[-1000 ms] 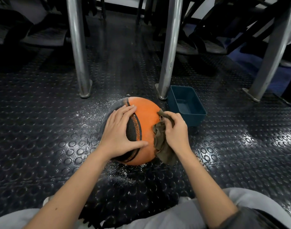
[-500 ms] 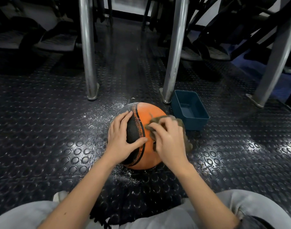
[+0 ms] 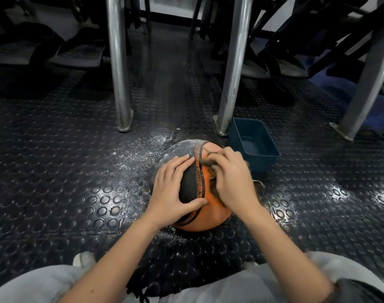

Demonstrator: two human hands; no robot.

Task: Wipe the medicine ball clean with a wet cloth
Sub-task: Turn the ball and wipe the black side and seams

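Medicine ball [image 3: 210,217], orange with a black panel, sits on the studded floor [image 3: 55,171] just in front of the person, between both hands. The left hand [image 3: 172,191] lies flat on its near-left side, fingers spread and thumb stretched across the black panel, steadying it. The right hand [image 3: 232,178] is on the top right, fingers curled around a brownish cloth [image 3: 213,185] and pressing it on the orange surface. The cloth is mostly hidden and a little blurred; probably it is bunched.

The dusty cap [image 3: 180,147] of the ball, grey-white, looks not yet wiped. It lies beyond the left fingertips, forward and left of the cloth, so the right hand must cross the black seam to reach it. A dark blue tub [image 3: 265,164] stands just beside the ball, far right. White powder [image 3: 140,149] is scattered on the floor at the far left. No brand or writing can be read.
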